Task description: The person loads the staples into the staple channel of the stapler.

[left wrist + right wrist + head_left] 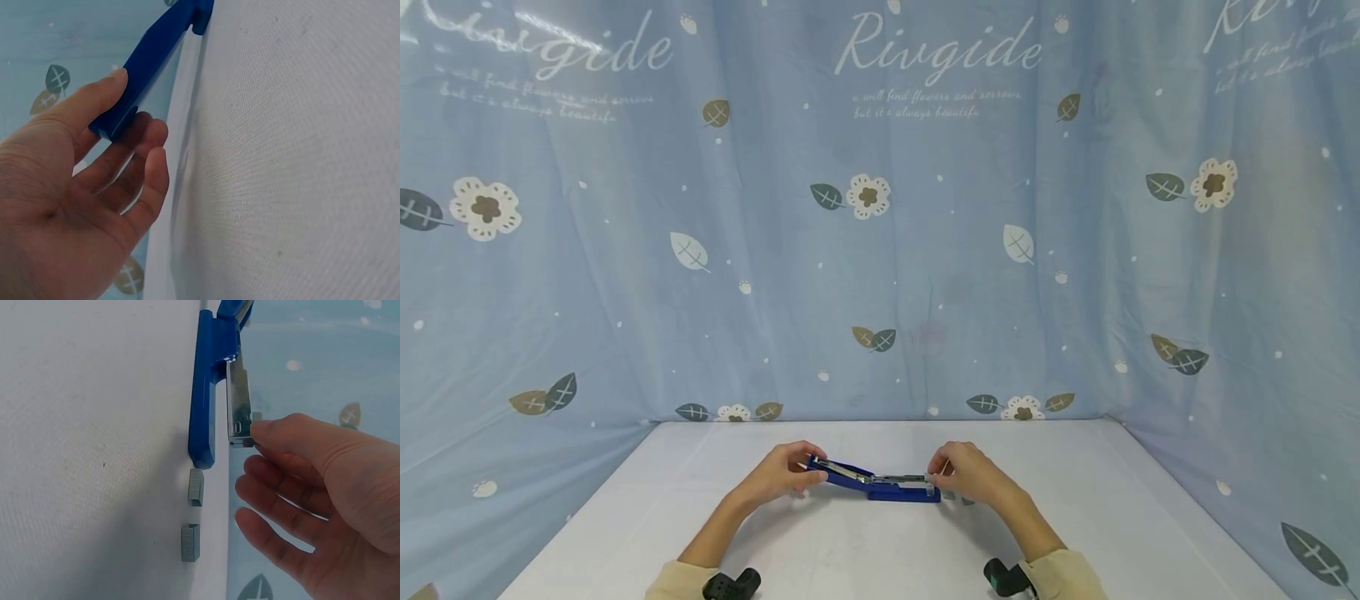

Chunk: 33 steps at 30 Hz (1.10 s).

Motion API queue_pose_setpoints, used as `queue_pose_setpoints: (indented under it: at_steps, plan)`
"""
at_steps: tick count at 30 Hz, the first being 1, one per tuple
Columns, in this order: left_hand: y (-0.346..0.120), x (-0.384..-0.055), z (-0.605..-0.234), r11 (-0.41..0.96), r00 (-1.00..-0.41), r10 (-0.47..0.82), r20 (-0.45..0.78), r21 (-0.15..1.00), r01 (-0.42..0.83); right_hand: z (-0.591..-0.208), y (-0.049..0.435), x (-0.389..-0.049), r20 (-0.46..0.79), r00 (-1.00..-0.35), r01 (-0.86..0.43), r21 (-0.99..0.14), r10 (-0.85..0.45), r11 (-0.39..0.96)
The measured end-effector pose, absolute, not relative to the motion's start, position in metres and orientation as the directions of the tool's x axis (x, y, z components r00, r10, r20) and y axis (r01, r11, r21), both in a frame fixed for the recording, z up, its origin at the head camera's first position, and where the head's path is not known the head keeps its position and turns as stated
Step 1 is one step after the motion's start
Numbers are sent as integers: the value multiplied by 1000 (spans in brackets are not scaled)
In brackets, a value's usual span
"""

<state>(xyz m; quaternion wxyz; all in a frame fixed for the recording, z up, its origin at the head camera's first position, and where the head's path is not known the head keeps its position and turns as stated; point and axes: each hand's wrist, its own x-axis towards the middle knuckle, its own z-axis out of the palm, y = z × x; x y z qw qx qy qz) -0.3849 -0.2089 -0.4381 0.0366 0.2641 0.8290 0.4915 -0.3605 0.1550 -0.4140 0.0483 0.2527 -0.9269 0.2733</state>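
A blue stapler (904, 495) lies on the white table, opened wide with its metal magazine (239, 400) exposed. My left hand (784, 472) holds the raised blue top cover (150, 59) at its far end, thumb on one side and fingers on the other. At the magazine's front end, my right hand (967, 472) pinches a small grey strip of staples (257, 417) between thumb and index finger, mostly hidden by the thumb. Two more staple strips, one nearer (195, 487) and one farther (190, 542) from the stapler's base, stand on the table under the right hand.
The white table (850, 558) reaches back to a blue patterned curtain (925, 250) that encloses it at the back and sides. Black wrist cameras, one on the left (732, 583) and one on the right (1006, 577), sit by the sleeves.
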Motion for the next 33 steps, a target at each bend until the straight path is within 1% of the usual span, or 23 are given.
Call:
queue_pose_setpoints:
  at_steps: [17,33]
  plan:
    - [-208,-387,-441,389,-861,471,190,831,397,-415,157,-359,226,-863,-499,-519,-452,694]
    - [-208,-386,-441,386,-861,471,192,833,397,-415,157,-359,220,-872,-484,-526,-438,699]
